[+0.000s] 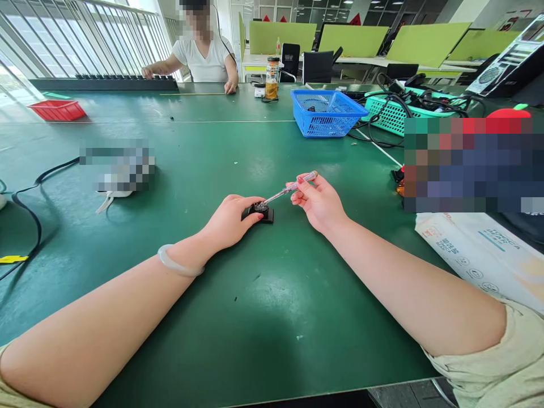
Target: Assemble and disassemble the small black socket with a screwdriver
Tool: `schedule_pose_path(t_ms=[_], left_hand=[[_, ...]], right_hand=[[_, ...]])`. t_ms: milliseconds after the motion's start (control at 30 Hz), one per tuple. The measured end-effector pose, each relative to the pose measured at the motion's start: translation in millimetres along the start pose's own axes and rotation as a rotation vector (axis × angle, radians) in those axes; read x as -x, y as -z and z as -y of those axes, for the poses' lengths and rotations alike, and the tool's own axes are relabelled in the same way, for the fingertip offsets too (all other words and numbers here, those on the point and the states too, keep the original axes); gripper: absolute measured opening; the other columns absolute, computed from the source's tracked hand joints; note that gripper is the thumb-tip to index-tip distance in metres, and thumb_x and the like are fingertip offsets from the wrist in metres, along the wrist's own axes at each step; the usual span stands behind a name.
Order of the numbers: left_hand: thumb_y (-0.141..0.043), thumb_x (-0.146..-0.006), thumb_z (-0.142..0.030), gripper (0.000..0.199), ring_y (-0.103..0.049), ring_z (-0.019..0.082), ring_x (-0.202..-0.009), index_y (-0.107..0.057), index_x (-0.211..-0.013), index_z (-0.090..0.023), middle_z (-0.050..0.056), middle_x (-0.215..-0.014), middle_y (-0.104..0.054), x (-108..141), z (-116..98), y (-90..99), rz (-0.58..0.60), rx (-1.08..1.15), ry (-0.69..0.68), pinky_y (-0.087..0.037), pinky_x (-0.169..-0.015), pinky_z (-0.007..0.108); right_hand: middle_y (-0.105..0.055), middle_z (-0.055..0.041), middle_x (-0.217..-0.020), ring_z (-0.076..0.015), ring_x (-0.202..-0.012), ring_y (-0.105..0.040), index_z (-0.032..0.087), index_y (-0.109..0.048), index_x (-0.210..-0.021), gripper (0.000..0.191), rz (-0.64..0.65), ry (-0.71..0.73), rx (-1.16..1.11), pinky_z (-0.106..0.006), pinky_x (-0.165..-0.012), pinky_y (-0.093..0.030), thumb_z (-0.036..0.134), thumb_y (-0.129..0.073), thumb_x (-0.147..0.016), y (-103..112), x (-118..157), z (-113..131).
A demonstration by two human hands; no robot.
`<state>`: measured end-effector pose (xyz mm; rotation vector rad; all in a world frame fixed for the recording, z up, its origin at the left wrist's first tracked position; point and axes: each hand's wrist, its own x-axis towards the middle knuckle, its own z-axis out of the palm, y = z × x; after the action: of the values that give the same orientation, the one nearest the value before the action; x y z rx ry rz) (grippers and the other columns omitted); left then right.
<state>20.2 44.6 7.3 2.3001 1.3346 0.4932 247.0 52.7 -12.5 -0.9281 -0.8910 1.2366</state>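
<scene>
A small black device (267, 215) with a round part on top lies on the green table (272, 306). My left hand (232, 221) grips it between thumb and fingers and keeps it against the tabletop. In my right hand (317, 201) is a screwdriver (293, 186) with a clear handle, pinched between thumb and fingers and slanting down to the left. Its tip meets, or comes very close to, the top of the device; whether they touch I cannot tell. A pale bangle (178, 262) circles my left wrist.
Beyond my hands stand a blue basket (325, 124) and a green basket (386, 116) heaped with black cables. A red tray (57, 110) sits far left, a jar (272, 79) at the back. Across the table, a person (208, 59) rests a hand by a long black strip (106, 84). A printed bag (476, 255) lies right.
</scene>
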Motion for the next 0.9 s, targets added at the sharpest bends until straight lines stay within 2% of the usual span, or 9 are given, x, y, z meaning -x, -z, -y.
schedule_pose_path(t_ms=[167, 367, 467, 567, 733, 900], left_hand=[[-0.052, -0.094, -0.040, 0.043, -0.051, 0.028, -0.126, -0.065, -0.133, -0.029, 0.003, -0.123, -0.071, 0.1, 0.6, -0.2, -0.002, -0.007, 0.003, -0.047, -0.109, 0.042], [-0.053, -0.093, -0.040, 0.044, -0.051, 0.028, -0.126, -0.064, -0.134, -0.028, 0.003, -0.126, -0.070, 0.4, -0.8, 1.0, 0.011, -0.010, 0.000, -0.046, -0.110, 0.043], [-0.053, -0.093, -0.041, 0.044, -0.051, 0.029, -0.127, -0.064, -0.134, -0.028, 0.003, -0.125, -0.070, 0.1, -0.3, 0.7, 0.006, -0.014, 0.000, -0.046, -0.110, 0.044], [-0.053, -0.093, -0.041, 0.044, -0.051, 0.030, -0.127, -0.065, -0.133, -0.029, 0.004, -0.124, -0.071, -0.1, 0.4, 0.2, 0.003, -0.019, -0.004, -0.047, -0.110, 0.045], [-0.054, -0.093, -0.040, 0.043, -0.051, 0.029, -0.126, -0.065, -0.133, -0.028, 0.003, -0.125, -0.071, 0.3, 0.8, 0.1, 0.008, -0.012, -0.009, -0.046, -0.110, 0.044], [-0.053, -0.093, -0.041, 0.043, -0.050, 0.029, -0.126, -0.064, -0.134, -0.030, 0.002, -0.126, -0.070, 0.2, 1.3, -0.5, 0.009, -0.003, 0.000, -0.046, -0.109, 0.045]], right_hand=[[-0.076, -0.0008, -0.081, -0.0080, -0.056, -0.060, 0.022, -0.063, -0.082, 0.051, -0.008, 0.022, -0.020, -0.024, -0.059, -0.052, 0.047, -0.096, -0.054, -0.6, 1.0, -0.7], [-0.075, 0.0005, -0.081, -0.0094, -0.060, -0.063, 0.023, -0.059, -0.083, 0.023, -0.030, 0.021, -0.030, -0.027, -0.064, -0.055, 0.026, -0.081, -0.076, -0.7, 3.3, 1.2], [-0.075, -0.0002, -0.079, -0.0098, -0.058, -0.062, 0.022, -0.058, -0.083, 0.015, -0.078, -0.004, -0.059, -0.027, -0.063, -0.054, 0.016, -0.071, -0.080, -0.9, 3.3, 2.9], [-0.074, -0.0006, -0.077, -0.0099, -0.056, -0.061, 0.021, -0.057, -0.082, 0.014, -0.093, -0.029, -0.073, -0.026, -0.062, -0.053, 0.012, -0.067, -0.081, -2.0, 3.2, 4.6], [-0.073, -0.0001, -0.077, -0.0090, -0.056, -0.060, 0.021, -0.055, -0.082, 0.024, -0.072, -0.077, -0.043, -0.025, -0.059, -0.051, 0.025, -0.079, -0.080, -2.8, 2.6, 4.8], [-0.064, 0.0058, -0.065, -0.0088, -0.054, -0.058, 0.023, -0.056, -0.082, 0.048, -0.047, -0.060, -0.026, -0.023, -0.054, -0.048, 0.045, -0.093, -0.063, -2.2, 1.9, 2.4]])
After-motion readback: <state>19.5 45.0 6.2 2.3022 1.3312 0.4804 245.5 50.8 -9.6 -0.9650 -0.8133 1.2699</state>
